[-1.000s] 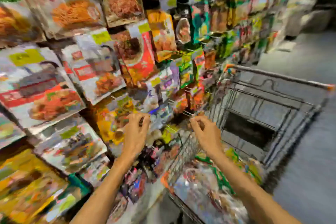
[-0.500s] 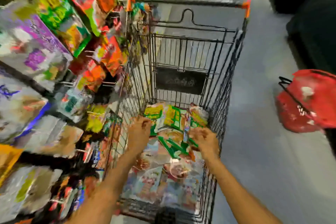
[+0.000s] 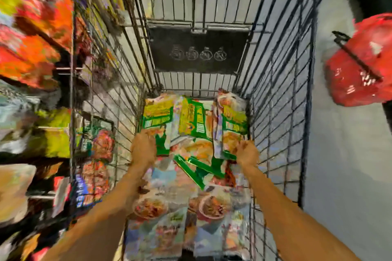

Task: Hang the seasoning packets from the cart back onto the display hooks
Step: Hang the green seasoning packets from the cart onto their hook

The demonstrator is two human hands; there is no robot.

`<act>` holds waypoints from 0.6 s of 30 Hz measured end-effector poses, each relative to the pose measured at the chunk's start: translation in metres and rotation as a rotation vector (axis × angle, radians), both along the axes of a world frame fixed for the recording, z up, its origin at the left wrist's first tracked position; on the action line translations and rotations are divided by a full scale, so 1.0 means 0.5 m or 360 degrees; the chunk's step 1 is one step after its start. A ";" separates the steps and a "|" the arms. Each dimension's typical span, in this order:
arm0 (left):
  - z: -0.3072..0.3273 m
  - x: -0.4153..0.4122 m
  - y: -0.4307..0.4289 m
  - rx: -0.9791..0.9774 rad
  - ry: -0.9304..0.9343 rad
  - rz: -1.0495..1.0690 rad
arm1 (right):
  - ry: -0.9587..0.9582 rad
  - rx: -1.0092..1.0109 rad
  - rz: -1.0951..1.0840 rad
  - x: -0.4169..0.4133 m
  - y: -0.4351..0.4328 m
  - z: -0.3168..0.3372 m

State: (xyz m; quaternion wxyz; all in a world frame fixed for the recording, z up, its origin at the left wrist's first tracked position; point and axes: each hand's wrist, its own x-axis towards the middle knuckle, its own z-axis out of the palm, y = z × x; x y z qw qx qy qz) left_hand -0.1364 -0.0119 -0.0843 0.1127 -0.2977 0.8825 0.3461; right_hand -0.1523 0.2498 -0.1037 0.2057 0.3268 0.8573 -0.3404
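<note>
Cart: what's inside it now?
Seasoning packets cover the cart floor, green-and-yellow packets on top at the far end, by the left hand and right hand. Anything beneath is hidden.

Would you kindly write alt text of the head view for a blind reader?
Two hands reach into a wire cart of seasoning packets: the left hand grips the left green packet, the right hand pinches the right green packet. Display packets hang at left; a red basket lies at right.

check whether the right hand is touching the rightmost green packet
Touching. Head view shows the right hand pinching the rightmost green packet at its lower edge.
</note>
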 end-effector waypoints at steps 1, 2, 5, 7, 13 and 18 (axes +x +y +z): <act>-0.015 -0.006 -0.001 -0.0009 -0.0055 -0.0006 | -0.0014 0.0019 -0.0001 -0.005 0.001 -0.015; -0.028 -0.011 0.001 -0.0010 -0.0111 -0.0002 | -0.0024 0.0022 -0.0010 -0.010 0.000 -0.026; -0.054 -0.016 0.015 -0.0161 -0.0257 -0.0057 | -0.0025 0.0029 -0.0037 -0.020 -0.008 -0.049; -0.055 -0.013 0.027 -0.0154 -0.0225 -0.0053 | -0.0030 0.0079 -0.0001 -0.018 -0.016 -0.051; -0.037 -0.009 0.047 -0.0028 0.0022 -0.0250 | 0.0177 0.0014 -0.0010 0.007 -0.043 -0.039; -0.041 -0.026 0.037 -0.0013 -0.0262 0.0010 | 0.0171 -0.0143 -0.0111 0.003 -0.038 -0.042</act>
